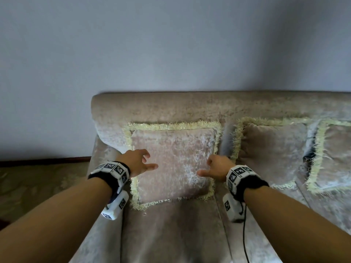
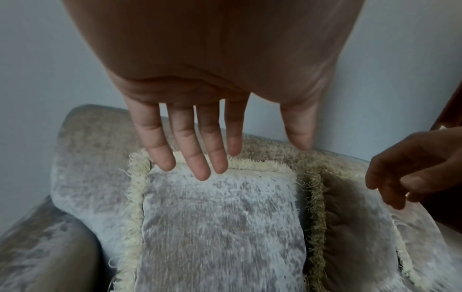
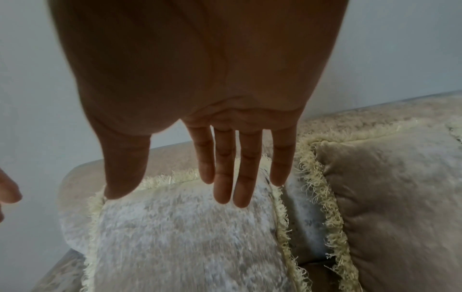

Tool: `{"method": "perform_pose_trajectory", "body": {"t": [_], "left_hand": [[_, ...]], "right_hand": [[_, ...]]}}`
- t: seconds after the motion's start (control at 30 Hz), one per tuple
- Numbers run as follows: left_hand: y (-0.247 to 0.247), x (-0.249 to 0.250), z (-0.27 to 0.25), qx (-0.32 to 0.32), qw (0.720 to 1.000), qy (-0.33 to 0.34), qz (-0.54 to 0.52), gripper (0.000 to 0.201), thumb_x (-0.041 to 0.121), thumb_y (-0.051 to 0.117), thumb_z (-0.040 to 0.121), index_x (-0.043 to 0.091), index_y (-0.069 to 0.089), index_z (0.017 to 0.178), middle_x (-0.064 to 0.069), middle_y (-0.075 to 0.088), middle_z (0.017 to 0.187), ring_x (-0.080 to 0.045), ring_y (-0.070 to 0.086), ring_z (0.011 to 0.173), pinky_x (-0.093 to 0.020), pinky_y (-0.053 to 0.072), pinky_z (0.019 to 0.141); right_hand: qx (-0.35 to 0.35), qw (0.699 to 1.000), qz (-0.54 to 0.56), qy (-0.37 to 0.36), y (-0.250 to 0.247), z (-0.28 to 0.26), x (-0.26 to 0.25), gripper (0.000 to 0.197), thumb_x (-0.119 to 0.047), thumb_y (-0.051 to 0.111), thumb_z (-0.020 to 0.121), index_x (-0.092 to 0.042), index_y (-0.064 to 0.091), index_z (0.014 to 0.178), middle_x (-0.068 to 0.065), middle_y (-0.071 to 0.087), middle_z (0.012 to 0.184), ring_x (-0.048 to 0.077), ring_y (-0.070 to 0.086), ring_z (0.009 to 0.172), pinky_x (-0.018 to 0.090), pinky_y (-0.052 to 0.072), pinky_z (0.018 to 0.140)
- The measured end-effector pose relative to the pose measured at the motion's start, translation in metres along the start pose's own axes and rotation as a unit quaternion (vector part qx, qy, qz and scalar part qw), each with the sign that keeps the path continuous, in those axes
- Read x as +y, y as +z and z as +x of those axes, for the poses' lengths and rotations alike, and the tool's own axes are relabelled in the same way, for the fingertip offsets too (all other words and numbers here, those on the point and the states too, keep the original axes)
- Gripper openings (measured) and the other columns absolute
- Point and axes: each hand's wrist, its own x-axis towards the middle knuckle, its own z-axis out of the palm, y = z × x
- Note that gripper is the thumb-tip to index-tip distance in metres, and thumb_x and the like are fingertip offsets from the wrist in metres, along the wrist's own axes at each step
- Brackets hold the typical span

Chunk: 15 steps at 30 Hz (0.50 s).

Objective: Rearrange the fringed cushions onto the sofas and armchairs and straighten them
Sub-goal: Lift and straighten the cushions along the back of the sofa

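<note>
A beige velvet cushion (image 1: 173, 160) with a pale yellow fringe leans upright against the backrest at the left end of the sofa (image 1: 171, 105). My left hand (image 1: 139, 163) hovers in front of its left side and my right hand (image 1: 214, 168) in front of its right side. Both hands hold nothing, with fingers straight and spread. The left wrist view shows my left hand (image 2: 200, 150) stretched above the cushion (image 2: 220, 227). From the right wrist, my right hand (image 3: 225, 173) hangs over the cushion (image 3: 190, 237).
A second fringed cushion (image 1: 273, 150) leans beside the first, and a third (image 1: 336, 154) stands at the right edge. The sofa's left armrest (image 1: 102, 149) is close to my left wrist. A plain wall (image 1: 152, 44) rises behind; patterned carpet (image 1: 38, 183) lies at left.
</note>
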Motion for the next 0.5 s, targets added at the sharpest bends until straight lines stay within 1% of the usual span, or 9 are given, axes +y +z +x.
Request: {"method": "perform_pose_trajectory", "body": {"t": [0.1, 0.17, 0.23, 0.3, 0.33, 0.37, 0.4, 0.47, 0.5], "left_hand": [[0.009, -0.01, 0.021, -0.032, 0.999, -0.008, -0.002, 0.068, 0.071, 0.06, 0.083, 0.027, 0.054, 0.134, 0.007, 0.063, 0.129, -0.017, 0.063, 0.112, -0.034, 0.051, 0.097], [0.017, -0.021, 0.035, -0.038, 0.999, -0.019, -0.015, 0.067, 0.07, 0.061, 0.083, 0.025, 0.055, 0.133, 0.005, 0.063, 0.129, -0.017, 0.062, 0.114, -0.033, 0.05, 0.098], [0.027, -0.034, 0.047, -0.036, 0.998, -0.04, -0.04, 0.069, 0.07, 0.063, 0.082, 0.024, 0.057, 0.132, 0.002, 0.063, 0.131, -0.018, 0.06, 0.117, -0.035, 0.048, 0.101], [0.038, -0.047, 0.059, -0.035, 0.996, -0.07, -0.053, 0.073, 0.07, 0.065, 0.08, 0.024, 0.055, 0.136, 0.0, 0.061, 0.137, -0.02, 0.059, 0.121, -0.035, 0.047, 0.102], [0.043, -0.053, 0.066, -0.032, 0.994, -0.086, -0.06, 0.076, 0.069, 0.066, 0.08, 0.022, 0.053, 0.139, -0.002, 0.059, 0.14, -0.022, 0.058, 0.123, -0.035, 0.046, 0.101], [0.048, -0.059, 0.073, -0.027, 0.992, -0.103, -0.069, 0.08, 0.067, 0.068, 0.08, 0.021, 0.051, 0.142, -0.003, 0.057, 0.143, -0.023, 0.057, 0.126, -0.035, 0.045, 0.102], [0.053, -0.064, 0.081, -0.02, 0.989, -0.12, -0.08, 0.083, 0.066, 0.07, 0.079, 0.019, 0.049, 0.144, -0.004, 0.055, 0.146, -0.024, 0.056, 0.128, -0.036, 0.044, 0.103], [0.062, -0.074, 0.099, -0.008, 0.982, -0.158, -0.1, 0.089, 0.065, 0.073, 0.078, 0.017, 0.045, 0.147, -0.006, 0.051, 0.15, -0.026, 0.053, 0.132, -0.038, 0.042, 0.106], [0.068, -0.078, 0.11, -0.006, 0.979, -0.174, -0.104, 0.092, 0.065, 0.073, 0.077, 0.016, 0.043, 0.149, -0.007, 0.049, 0.152, -0.028, 0.051, 0.134, -0.039, 0.041, 0.108]], "right_hand": [[-0.021, 1.0, 0.008, 0.018, 0.008, 0.029, 0.002, 0.079, -0.07, 0.064, 0.083, -0.01, 0.052, 0.132, 0.011, 0.062, 0.125, 0.028, 0.062, 0.106, 0.036, 0.051, 0.084], [-0.031, 0.999, 0.022, 0.032, 0.018, 0.05, 0.006, 0.081, -0.073, 0.062, 0.082, -0.009, 0.051, 0.131, 0.011, 0.061, 0.123, 0.026, 0.059, 0.099, 0.037, 0.05, 0.08], [-0.048, 0.997, 0.028, 0.046, 0.031, 0.069, 0.014, 0.093, -0.082, 0.057, 0.076, -0.011, 0.048, 0.136, 0.01, 0.06, 0.13, 0.027, 0.058, 0.102, 0.037, 0.047, 0.08], [-0.067, 0.996, 0.047, 0.04, 0.048, 0.09, 0.023, 0.115, -0.097, 0.048, 0.061, -0.019, 0.044, 0.146, 0.006, 0.057, 0.142, 0.029, 0.059, 0.118, 0.041, 0.051, 0.092], [-0.078, 0.995, 0.058, 0.036, 0.056, 0.101, 0.027, 0.119, -0.099, 0.046, 0.057, -0.024, 0.04, 0.15, 0.004, 0.054, 0.146, 0.03, 0.057, 0.124, 0.043, 0.05, 0.099], [-0.085, 0.994, 0.064, 0.036, 0.065, 0.114, 0.033, 0.123, -0.101, 0.044, 0.053, -0.026, 0.039, 0.151, 0.003, 0.053, 0.148, 0.03, 0.056, 0.126, 0.043, 0.049, 0.102], [-0.092, 0.993, 0.067, 0.043, 0.071, 0.126, 0.038, 0.131, -0.105, 0.04, 0.046, -0.026, 0.04, 0.15, 0.003, 0.054, 0.146, 0.03, 0.058, 0.125, 0.043, 0.05, 0.102], [-0.094, 0.991, 0.067, 0.06, 0.078, 0.149, 0.045, 0.149, -0.111, 0.03, 0.024, -0.023, 0.052, 0.142, 0.007, 0.06, 0.139, 0.03, 0.062, 0.117, 0.044, 0.054, 0.097], [-0.097, 0.99, 0.074, 0.073, 0.084, 0.164, 0.051, 0.154, -0.111, 0.03, 0.019, -0.019, 0.057, 0.139, 0.01, 0.063, 0.136, 0.031, 0.064, 0.115, 0.045, 0.055, 0.096]]}}
